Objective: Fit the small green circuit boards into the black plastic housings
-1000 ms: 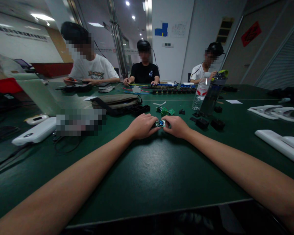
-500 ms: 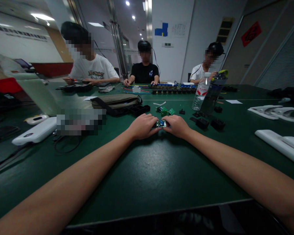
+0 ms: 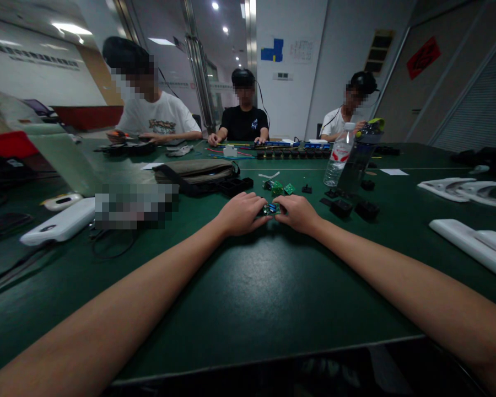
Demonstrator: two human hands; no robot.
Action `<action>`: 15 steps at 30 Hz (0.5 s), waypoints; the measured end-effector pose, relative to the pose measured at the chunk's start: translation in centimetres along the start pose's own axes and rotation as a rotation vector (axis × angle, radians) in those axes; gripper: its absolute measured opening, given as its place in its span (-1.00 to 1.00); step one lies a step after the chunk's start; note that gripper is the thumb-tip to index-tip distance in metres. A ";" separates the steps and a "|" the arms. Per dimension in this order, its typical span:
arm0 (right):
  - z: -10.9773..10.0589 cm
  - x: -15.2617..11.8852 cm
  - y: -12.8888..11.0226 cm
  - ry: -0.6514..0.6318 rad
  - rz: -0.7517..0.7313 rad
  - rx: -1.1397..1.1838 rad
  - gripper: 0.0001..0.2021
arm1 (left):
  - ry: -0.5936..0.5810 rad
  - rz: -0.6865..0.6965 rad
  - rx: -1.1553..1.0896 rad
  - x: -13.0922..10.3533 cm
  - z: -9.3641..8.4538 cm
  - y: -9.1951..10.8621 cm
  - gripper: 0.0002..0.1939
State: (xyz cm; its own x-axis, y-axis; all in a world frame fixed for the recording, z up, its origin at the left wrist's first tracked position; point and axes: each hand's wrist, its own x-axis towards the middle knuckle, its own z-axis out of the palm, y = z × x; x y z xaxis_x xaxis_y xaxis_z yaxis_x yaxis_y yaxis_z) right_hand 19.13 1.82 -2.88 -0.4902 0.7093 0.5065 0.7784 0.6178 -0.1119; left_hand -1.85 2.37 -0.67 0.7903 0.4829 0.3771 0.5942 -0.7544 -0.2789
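A small green circuit board (image 3: 271, 209) with blue parts on it is held between my two hands, low over the table. My left hand (image 3: 243, 214) grips its left edge with thumb and fingers. On the opposite edge, my right hand (image 3: 297, 214) pinches it the same way. The fingers cover both ends of the board. Just beyond the hands lie more green circuit boards (image 3: 278, 188), close together on the green table (image 3: 248, 309). A small black plastic piece (image 3: 307, 188) sits to the right of them.
Black plastic housings (image 3: 341, 208) and a water bottle (image 3: 337, 160) stand right of my hands. An open black box (image 3: 235, 186) and a grey-brown bag (image 3: 198, 172) are beyond my left hand. White plastic parts (image 3: 475, 242) lie far right. Several people sit around the table.
The circuit board has tilted slightly between my fingers, so its face looks greener and less bright. Both hands stay in nearly the same place.
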 end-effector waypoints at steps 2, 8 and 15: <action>0.0 0.0 0.0 0.000 0.002 0.003 -0.83 | 0.005 0.000 0.003 0.0 0.0 0.0 -0.61; -0.1 0.0 -0.1 -0.014 0.014 0.011 -0.81 | -0.002 0.004 -0.002 0.0 -0.1 0.0 -0.63; -0.1 0.0 -0.1 -0.012 0.022 0.015 -0.84 | 0.000 0.008 0.007 0.1 -0.1 0.0 -0.63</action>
State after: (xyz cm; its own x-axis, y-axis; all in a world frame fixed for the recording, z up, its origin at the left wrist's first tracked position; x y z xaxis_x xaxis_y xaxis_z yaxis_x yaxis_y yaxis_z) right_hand 19.07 1.67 -2.83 -0.4780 0.7267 0.4934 0.7829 0.6072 -0.1357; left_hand -1.82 2.35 -0.57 0.7953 0.4766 0.3746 0.5884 -0.7556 -0.2879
